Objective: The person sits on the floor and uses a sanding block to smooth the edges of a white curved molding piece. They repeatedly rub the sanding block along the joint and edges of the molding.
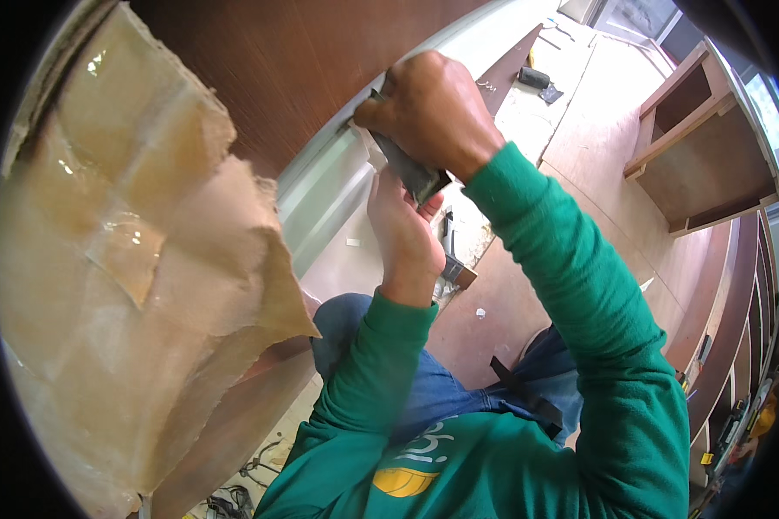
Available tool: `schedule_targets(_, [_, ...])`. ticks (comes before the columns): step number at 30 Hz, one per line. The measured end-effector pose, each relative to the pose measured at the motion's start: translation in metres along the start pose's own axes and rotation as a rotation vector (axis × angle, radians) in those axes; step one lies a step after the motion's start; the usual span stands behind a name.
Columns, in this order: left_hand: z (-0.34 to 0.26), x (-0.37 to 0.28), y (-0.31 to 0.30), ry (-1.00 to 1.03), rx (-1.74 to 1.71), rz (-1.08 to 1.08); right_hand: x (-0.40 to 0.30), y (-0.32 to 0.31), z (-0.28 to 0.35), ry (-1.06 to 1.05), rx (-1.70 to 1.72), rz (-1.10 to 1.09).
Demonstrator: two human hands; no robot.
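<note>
My right hand (438,107) grips a dark grey block (406,165) from above, with the thumb along its far end. The block tilts downward toward me and looks like a sanding block, though its surface is hard to make out. Below it is my left hand (406,237), palm turned up, fingertips near the block's lower end. Some of its fingers are hidden behind the block, so its hold is unclear. Both hands are beside the pale curved edge (324,188) of a reddish-brown wood panel (279,71).
Taped brown cardboard (123,272) covers the left side close by. A black-handled tool (453,253) lies on the plywood floor (493,292). Farther off are a black cylinder (533,78) and a wooden cabinet frame (704,143). Cables (234,499) lie at lower left.
</note>
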State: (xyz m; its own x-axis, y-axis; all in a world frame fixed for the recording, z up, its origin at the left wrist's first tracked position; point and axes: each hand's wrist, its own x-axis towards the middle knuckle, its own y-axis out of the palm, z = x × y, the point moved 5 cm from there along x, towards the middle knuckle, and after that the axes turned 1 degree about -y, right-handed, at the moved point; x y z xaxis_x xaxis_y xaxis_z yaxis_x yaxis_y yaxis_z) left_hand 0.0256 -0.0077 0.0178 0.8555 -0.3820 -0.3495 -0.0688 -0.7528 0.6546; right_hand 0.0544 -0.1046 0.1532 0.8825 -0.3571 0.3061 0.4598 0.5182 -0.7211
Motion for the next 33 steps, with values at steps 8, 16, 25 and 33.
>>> schedule_targets(8, [0.000, 0.002, 0.002, 0.033, -0.049, 0.043, -0.003, 0.002, 0.000, 0.000, 0.006, 0.008])
schedule_targets(16, [0.007, 0.000, -0.003, 0.030, 0.199, -0.027, -0.028, -0.017, -0.033, 0.119, -0.088, 0.011])
schedule_targets(25, [-0.028, -0.038, 0.036, 0.954, 0.789, 0.109, -0.121, -0.091, -0.122, 0.312, 0.043, -0.144])
schedule_targets(33, [-0.033, -0.028, 0.059, 0.894, 1.028, -0.060, -0.138, -0.091, -0.169, 0.375, 0.180, -0.163])
